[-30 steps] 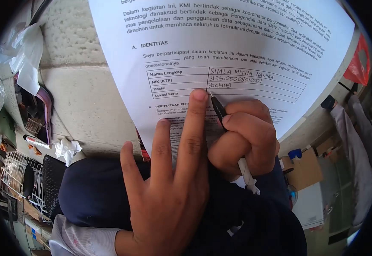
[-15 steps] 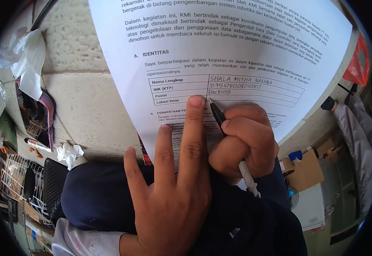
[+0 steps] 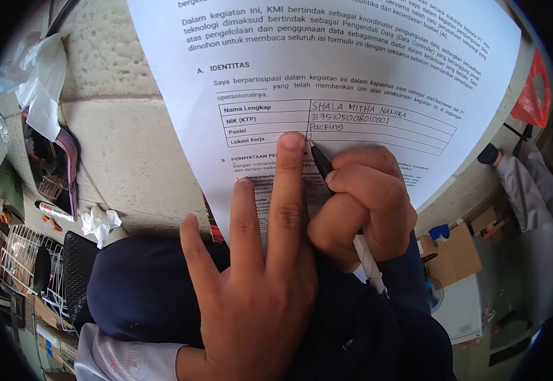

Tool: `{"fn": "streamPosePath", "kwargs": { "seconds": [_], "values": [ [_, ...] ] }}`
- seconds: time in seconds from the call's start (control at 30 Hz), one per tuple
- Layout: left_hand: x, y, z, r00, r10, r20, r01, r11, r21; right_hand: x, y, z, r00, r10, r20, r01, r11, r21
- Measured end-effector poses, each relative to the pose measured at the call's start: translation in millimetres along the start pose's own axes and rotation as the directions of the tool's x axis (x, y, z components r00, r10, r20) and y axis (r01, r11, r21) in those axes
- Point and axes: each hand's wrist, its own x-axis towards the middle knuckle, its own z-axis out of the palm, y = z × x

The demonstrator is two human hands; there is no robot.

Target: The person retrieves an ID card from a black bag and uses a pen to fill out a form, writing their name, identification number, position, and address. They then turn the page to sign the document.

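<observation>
A printed white form (image 3: 327,70) lies before me, its table partly filled in with handwriting. My left hand (image 3: 257,273) is spread palm down over its lower part, fingers apart. The index fingertip touches the table's bottom row, beside the pen tip. My right hand (image 3: 368,203) is closed around a pen (image 3: 370,270) with a black tip end and a white wrapped barrel. The nib rests at the left of the bottom row's blank, where a small ink stroke shows. My hands hide much of the text below the table.
A pale tiled surface (image 3: 124,152) extends left of the form, bearing crumpled tissue (image 3: 100,223), white plastic (image 3: 45,86) and a white tube (image 3: 54,211). A wire basket (image 3: 22,267) stands lower left. Rightward are a red plastic bag (image 3: 531,95), grey cloth (image 3: 530,190) and a cardboard box (image 3: 454,257).
A small ink stroke has appeared in the bottom row at the pen tip. The form sits slightly higher in view, and both hands keep nearly the same pose.
</observation>
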Motion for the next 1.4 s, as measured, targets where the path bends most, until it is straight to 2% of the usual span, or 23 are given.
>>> {"fn": "streamPosePath", "kwargs": {
  "seconds": [0.03, 0.1, 0.23, 0.3, 0.33, 0.4, 0.43, 0.5, 0.53, 0.6, 0.63, 0.7, 0.73, 0.8, 0.83, 0.9, 0.93, 1.03, 1.1, 1.23, 1.3, 1.33, 1.4],
  "values": [
    [1.5, 3.4, -7.7, 1.000, -0.002, 0.002, 0.002, 1.000, -0.001, -0.3, 0.5, 0.4, 1.000, 0.010, 0.000, -0.010, 1.000, 0.021],
    [18.0, 8.5, -37.8, 0.938, 0.004, 0.347, -0.050, 0.991, 0.123, -2.0, 0.7, 0.5, 1.000, 0.004, -0.030, -0.003, 1.000, 0.017],
    [21.5, 7.4, -39.7, 0.937, 0.018, 0.348, -0.067, 0.989, 0.129, -4.2, 1.8, 3.9, 0.997, -0.006, -0.082, 0.004, 0.999, -0.033],
    [22.7, 7.7, -40.7, 0.903, -0.043, 0.427, 0.016, 0.998, 0.066, -3.7, 1.5, 1.1, 0.999, -0.012, -0.050, 0.011, 1.000, -0.021],
    [17.0, 5.9, -30.7, 0.902, -0.044, 0.430, 0.018, 0.998, 0.064, -2.9, 1.2, -0.2, 1.000, -0.021, -0.022, 0.020, 1.000, -0.008],
    [9.1, -1.6, -6.6, 1.000, -0.014, 0.026, 0.014, 1.000, 0.012, 0.0, 0.1, -1.1, 1.000, -0.016, -0.013, 0.015, 1.000, -0.013],
    [11.1, -1.0, -12.2, 1.000, -0.015, 0.028, 0.014, 1.000, 0.013, 0.6, -0.1, -1.4, 1.000, -0.010, -0.006, 0.010, 1.000, -0.019],
    [13.8, 4.2, -31.8, 0.964, -0.045, 0.261, 0.068, 0.995, -0.079, -0.8, 0.7, -2.3, 1.000, 0.007, -0.029, -0.007, 1.000, 0.010],
    [18.1, 5.7, -36.6, 0.965, -0.043, 0.259, 0.066, 0.995, -0.080, -0.6, 1.1, -3.1, 0.998, 0.020, -0.053, -0.018, 0.999, 0.038],
    [21.1, 9.0, -40.9, 0.905, -0.032, 0.423, 0.016, 0.999, 0.039, 5.0, 2.1, -14.1, 0.999, 0.033, -0.004, -0.033, 0.998, 0.060],
    [18.1, 6.6, -34.5, 0.905, -0.032, 0.425, 0.018, 0.999, 0.036, 6.4, 2.5, -17.9, 0.997, 0.050, 0.051, -0.055, 0.995, 0.085],
    [11.7, -0.7, -18.0, 0.984, -0.005, 0.179, 0.010, 1.000, -0.023, 4.1, 5.8, -11.4, 1.000, -0.007, 0.026, 0.006, 0.999, 0.037],
    [7.9, 4.0, -21.7, 0.983, -0.005, 0.182, 0.010, 1.000, -0.027, 3.2, 6.7, -8.6, 0.997, -0.071, -0.001, 0.071, 0.997, -0.010],
    [20.6, 8.9, -40.4, 0.920, 0.017, 0.391, -0.060, 0.993, 0.097, 3.3, 5.1, -7.8, 0.999, -0.051, 0.000, 0.051, 0.999, -0.011],
    [16.4, 4.1, -34.1, 0.920, 0.017, 0.391, -0.060, 0.993, 0.097, 3.7, 4.2, -7.3, 1.000, -0.032, -0.002, 0.032, 0.999, -0.010],
    [1.1, -7.0, -13.9, 0.973, 0.124, 0.197, -0.147, 0.983, 0.110, 4.1, 2.3, -6.4, 1.000, -0.013, 0.001, 0.013, 1.000, -0.024],
    [-3.0, -3.9, -10.2, 0.972, 0.123, 0.200, -0.147, 0.983, 0.109, 3.6, 1.8, -6.3, 1.000, 0.007, 0.004, -0.006, 0.999, -0.039],
    [5.2, 5.7, -15.9, 0.993, -0.010, 0.119, 0.012, 1.000, -0.019, 2.1, 4.5, -8.5, 0.999, -0.010, 0.045, 0.010, 1.000, 0.002],
    [19.0, 8.6, -36.8, 0.916, -0.080, 0.393, 0.115, 0.991, -0.067, 1.7, 4.6, -6.8, 1.000, -0.014, 0.026, 0.014, 1.000, -0.011],
    [13.4, 2.7, -28.4, 0.962, 0.056, 0.268, -0.078, 0.994, 0.075, -2.9, 8.4, -5.9, 0.998, -0.069, 0.002, 0.069, 0.997, -0.030],
    [26.6, 12.0, -42.2, 0.875, -0.122, 0.469, 0.164, 0.985, -0.049, -1.8, 8.3, -5.5, 0.998, -0.069, 0.005, 0.069, 0.998, -0.013],
    [22.7, 8.6, -37.4, 0.874, -0.122, 0.470, 0.164, 0.985, -0.050, -1.1, 7.8, -6.0, 0.998, -0.066, 0.010, 0.066, 0.998, 0.003],
    [13.1, -1.5, -24.9, 0.962, 0.059, 0.267, -0.077, 0.995, 0.059, 0.3, 3.3, -7.2, 1.000, -0.018, 0.001, 0.018, 1.000, 0.006]
  ]
}}
